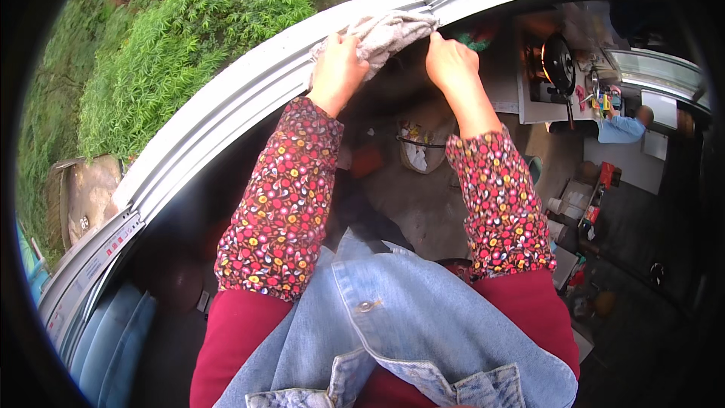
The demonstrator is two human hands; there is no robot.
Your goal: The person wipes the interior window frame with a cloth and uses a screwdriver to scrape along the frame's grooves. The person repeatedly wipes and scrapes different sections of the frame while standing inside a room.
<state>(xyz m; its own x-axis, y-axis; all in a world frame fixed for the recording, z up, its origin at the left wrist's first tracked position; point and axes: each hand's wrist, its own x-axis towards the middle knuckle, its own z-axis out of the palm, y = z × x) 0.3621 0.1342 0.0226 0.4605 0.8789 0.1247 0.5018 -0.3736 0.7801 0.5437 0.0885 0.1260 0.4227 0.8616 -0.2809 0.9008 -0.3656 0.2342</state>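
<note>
A crumpled pale cloth (pixel 391 34) lies against the white window frame (pixel 226 90) with its sliding-track grooves. My left hand (pixel 340 71) grips the cloth's near left part, its fingers curled and pressed to the frame. At the cloth's right end, my right hand (pixel 453 62) is closed on its edge beside the frame's inner side. Flowered sleeve covers reach up both forearms. Part of the grooves is hidden under the cloth and my left hand.
Green plants (pixel 226 17) grow outside. Inside, a basket (pixel 419 150) holding litter stands on the floor below. At the right, a person in a light blue top (pixel 623 127) is by a counter with a black wok (pixel 559 62). Blue curtain-like material (pixel 110 345) hangs at lower left.
</note>
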